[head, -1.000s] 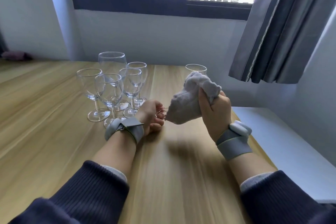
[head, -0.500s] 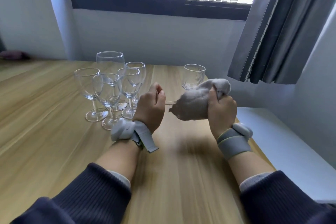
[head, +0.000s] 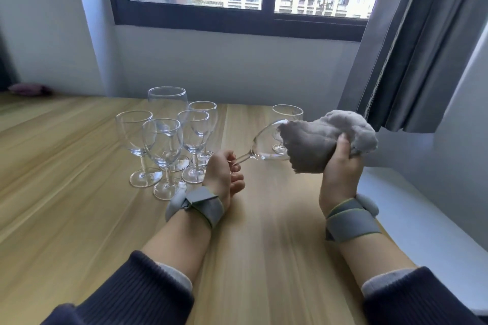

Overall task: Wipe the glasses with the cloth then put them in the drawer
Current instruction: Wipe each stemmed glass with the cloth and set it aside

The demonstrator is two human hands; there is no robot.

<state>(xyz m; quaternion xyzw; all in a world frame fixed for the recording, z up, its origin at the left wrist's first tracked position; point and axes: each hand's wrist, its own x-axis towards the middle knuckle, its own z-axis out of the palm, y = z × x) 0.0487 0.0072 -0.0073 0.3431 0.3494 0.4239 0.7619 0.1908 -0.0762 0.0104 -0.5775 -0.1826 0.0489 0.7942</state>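
Two hands share one wine glass (head: pixel 264 144) held above the tabletop (head: pixel 79 206): the left hand (head: pixel 224 175) has its grip closed on the stem, the bowl lying sideways toward three o'clock. The right hand (head: pixel 340 166) clutches the bunched grey cloth (head: pixel 322 142) against the bowl's mouth. Five stemmed glasses (head: pixel 169 140) stand clustered at ten o'clock from the left hand, and a ribbed glass (head: pixel 287 113) stands apart at twelve, behind the cloth.

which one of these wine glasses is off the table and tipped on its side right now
The held wine glass: the left hand pinches its stem, its bowl tipped sideways against the cloth in the right hand. The other stemmed glasses stand upright on the table.
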